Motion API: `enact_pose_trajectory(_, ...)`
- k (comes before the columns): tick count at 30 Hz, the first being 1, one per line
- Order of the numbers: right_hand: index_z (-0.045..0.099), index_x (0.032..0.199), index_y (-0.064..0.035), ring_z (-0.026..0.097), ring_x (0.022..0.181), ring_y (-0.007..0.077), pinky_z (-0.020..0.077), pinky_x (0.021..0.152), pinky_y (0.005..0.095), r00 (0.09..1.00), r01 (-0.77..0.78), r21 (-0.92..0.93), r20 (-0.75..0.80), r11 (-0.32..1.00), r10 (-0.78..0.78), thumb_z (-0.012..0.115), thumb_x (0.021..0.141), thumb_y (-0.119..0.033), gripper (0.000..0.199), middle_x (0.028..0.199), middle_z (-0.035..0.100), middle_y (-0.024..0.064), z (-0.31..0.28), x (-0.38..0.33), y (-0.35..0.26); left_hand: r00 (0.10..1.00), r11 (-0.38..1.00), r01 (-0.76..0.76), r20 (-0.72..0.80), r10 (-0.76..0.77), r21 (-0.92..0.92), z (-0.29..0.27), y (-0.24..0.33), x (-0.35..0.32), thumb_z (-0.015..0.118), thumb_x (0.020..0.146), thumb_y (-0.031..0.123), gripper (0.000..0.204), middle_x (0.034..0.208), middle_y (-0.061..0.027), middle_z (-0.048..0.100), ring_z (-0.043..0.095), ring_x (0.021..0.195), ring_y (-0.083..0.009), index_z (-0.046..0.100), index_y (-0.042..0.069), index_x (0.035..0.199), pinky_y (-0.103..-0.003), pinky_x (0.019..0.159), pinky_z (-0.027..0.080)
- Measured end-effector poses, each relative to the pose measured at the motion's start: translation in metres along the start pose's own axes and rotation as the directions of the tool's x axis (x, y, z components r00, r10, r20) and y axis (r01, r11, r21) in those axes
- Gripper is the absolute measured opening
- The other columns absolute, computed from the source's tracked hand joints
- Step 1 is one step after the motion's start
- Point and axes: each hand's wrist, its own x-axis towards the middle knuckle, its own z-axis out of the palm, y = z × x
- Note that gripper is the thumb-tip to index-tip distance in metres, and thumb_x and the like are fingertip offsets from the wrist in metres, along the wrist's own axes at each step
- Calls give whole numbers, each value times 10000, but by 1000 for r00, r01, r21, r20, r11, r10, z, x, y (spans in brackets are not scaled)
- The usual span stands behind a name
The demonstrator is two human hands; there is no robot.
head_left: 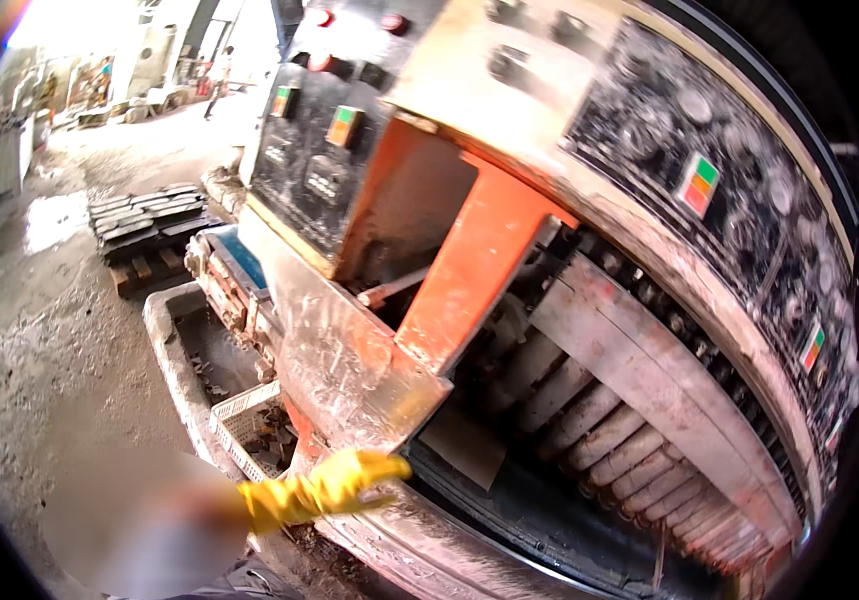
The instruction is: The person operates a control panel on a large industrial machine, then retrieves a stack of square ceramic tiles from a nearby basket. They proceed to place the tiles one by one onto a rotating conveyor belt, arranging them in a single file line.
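My left hand [335,487], in a yellow rubber glove, reaches in from the lower left. Its fingers point right, stretched out and slightly apart, with nothing visible in them. It hovers by the pale, dirty front ledge [430,555] of a large machine, just below a scuffed metal guard plate [350,365]. Whether it touches the ledge I cannot tell. To the right of the fingers, a flat brownish piece [465,448] lies on the dark belt [540,530] at the machine's mouth. A row of grimy cylinders [590,415] stands over that belt. My right hand is out of view.
An orange upright [480,260] frames the machine's opening, under a black control panel [310,150] with buttons. A white plastic crate [240,410] with broken bits sits left of the guard, by a stone-edged trough [165,330]. Stacked slabs [150,215] rest on a pallet; a person [218,85] stands far off.
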Motion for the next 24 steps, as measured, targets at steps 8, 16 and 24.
enact_pose_trajectory(8,556,1412,-74,645,1191,320,554,983,421,982,-173,-20,74,985,174,616,1013,-409,524,1323,643,134,47,-96,39,773,646,217,-533,344,732,-317,-87,97,820,849,244,703,1464,-271,541,514,1372,-430,533,21,1451,-491,1129,436)
enact_pose_trajectory(16,556,1410,-82,646,1192,337,561,973,437,947,-308,123,-53,943,316,623,1000,-448,553,1329,639,146,28,-217,84,809,647,172,-481,337,743,-417,-128,153,840,844,216,705,1559,-240,459,443,1443,-408,542,66,1465,-469,1192,369)
enact_pose_trajectory(24,555,1408,-91,647,1193,354,568,963,454,857,-407,371,-163,835,490,629,987,-487,583,1335,636,157,-17,-349,147,887,398,210,-346,307,893,-477,-171,155,749,956,262,390,1244,-133,713,666,1146,-275,657,34,1260,-365,987,513)
